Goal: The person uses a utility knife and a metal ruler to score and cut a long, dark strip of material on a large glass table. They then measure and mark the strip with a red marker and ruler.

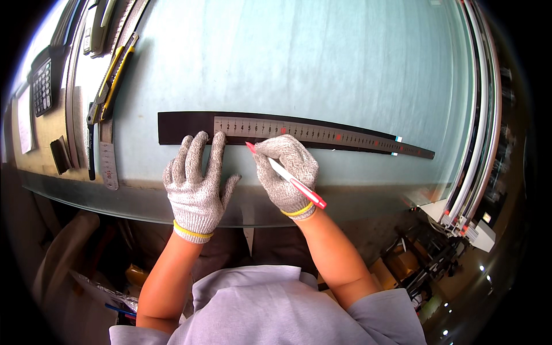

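Note:
A long black strip (185, 127) lies across the glass-topped table, with a steel ruler (322, 135) laid along it and running past its right end. My left hand (195, 184), in a grey knit glove with a yellow cuff, is spread open. Its fingertips rest at the strip's near edge, the index finger by the ruler's left end. In my right hand (290, 169), gloved the same way, is a white and red pen (296, 185). Its red tip end points up and left, close to the near edge of the strip; whether it touches cannot be told.
On the left lie a yellow and black utility knife (109, 86), a dark pen (91, 152), another steel ruler (108, 167) and a calculator (43, 86). A stapler-like tool (98, 29) sits farther back. Long rails (480, 115) border the table's right side.

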Demonstrator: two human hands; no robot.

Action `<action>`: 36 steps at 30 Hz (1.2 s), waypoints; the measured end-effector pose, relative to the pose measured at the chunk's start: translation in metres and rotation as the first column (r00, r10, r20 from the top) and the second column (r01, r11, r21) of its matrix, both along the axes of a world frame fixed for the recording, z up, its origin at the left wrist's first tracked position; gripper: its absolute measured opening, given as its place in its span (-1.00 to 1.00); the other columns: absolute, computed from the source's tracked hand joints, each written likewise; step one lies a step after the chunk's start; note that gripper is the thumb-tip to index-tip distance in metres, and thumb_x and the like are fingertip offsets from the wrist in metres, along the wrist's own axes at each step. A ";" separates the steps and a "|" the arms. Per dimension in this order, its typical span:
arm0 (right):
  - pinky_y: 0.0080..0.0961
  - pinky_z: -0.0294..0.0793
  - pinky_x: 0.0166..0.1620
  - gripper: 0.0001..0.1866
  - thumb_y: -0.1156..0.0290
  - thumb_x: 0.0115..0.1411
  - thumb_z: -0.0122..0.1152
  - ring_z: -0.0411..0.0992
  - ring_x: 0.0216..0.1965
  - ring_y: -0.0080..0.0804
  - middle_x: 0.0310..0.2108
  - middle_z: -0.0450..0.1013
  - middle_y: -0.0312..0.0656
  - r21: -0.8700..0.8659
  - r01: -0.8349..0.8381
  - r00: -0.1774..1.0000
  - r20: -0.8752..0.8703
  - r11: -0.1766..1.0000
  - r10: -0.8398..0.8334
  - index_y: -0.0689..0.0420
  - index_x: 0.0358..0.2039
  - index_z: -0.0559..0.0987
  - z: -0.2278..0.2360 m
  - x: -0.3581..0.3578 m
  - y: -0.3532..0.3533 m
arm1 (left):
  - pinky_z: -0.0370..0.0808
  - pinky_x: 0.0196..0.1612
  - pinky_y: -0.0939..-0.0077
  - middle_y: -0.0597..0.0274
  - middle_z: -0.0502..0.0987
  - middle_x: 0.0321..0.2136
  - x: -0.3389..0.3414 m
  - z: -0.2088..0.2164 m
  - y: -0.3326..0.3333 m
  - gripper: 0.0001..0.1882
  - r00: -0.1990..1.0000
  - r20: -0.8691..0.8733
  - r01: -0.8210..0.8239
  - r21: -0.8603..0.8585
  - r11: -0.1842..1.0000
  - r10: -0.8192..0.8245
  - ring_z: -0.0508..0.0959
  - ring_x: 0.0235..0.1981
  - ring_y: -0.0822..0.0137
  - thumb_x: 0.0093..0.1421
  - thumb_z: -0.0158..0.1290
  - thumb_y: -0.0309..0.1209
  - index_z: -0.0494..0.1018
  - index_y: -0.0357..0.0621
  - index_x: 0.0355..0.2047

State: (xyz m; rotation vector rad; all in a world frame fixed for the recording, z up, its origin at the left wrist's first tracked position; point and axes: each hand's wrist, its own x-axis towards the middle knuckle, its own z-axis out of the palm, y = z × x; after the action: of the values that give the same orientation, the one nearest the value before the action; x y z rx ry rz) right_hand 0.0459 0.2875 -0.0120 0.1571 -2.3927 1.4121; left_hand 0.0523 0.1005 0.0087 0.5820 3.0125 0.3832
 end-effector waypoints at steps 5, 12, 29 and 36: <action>-0.27 0.56 -0.29 -0.79 0.68 0.02 0.40 0.55 -0.40 -0.08 -0.41 0.55 -0.11 0.020 -0.004 1.000 -0.014 1.000 0.005 0.20 -0.33 0.59 0.000 -0.001 -0.001 | 0.27 0.26 0.00 0.08 0.33 0.33 -0.001 0.000 0.000 -0.14 1.000 -0.004 0.004 -0.018 1.000 -0.004 0.35 0.33 -0.02 0.07 0.31 -0.08 0.36 0.08 0.40; -0.30 0.58 -0.27 -0.80 0.68 0.09 0.37 0.57 -0.38 -0.09 -0.34 0.59 -0.09 -0.109 -0.017 0.999 -0.034 0.994 0.013 0.23 -0.24 0.62 0.001 0.003 0.005 | 0.23 0.31 0.00 0.05 0.34 0.32 -0.001 0.001 0.000 -0.13 1.000 0.008 0.002 0.011 1.000 -0.003 0.33 0.34 -0.06 0.05 0.33 -0.16 0.35 0.06 0.40; -0.18 0.55 0.02 -0.56 0.59 -0.11 0.52 0.55 -0.11 -0.08 -0.17 0.63 -0.16 0.377 0.151 0.988 -0.066 0.914 -0.136 0.10 -0.14 0.67 0.000 0.005 0.060 | 0.28 0.30 0.06 -0.17 0.23 0.40 0.002 -0.005 -0.003 -0.01 0.996 -0.029 -0.076 0.171 0.982 0.082 0.36 0.30 -0.14 0.02 0.39 -0.27 0.20 -0.29 0.42; -0.18 0.56 0.02 -0.53 0.59 -0.12 0.52 0.56 -0.11 -0.08 -0.18 0.63 -0.17 0.367 0.147 0.989 -0.074 0.919 -0.128 0.10 -0.12 0.66 -0.001 0.005 0.062 | 0.28 0.30 0.06 -0.11 0.26 0.39 0.002 -0.004 -0.001 -0.09 0.997 -0.021 -0.070 0.127 0.989 0.073 0.37 0.29 -0.11 0.04 0.35 -0.28 0.27 -0.25 0.40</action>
State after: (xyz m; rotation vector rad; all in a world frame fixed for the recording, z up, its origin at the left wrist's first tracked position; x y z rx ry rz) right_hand 0.0513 0.3493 -0.0134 0.1129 -2.5510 0.8713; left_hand 0.0541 0.0996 0.0045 0.4904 3.0571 0.5781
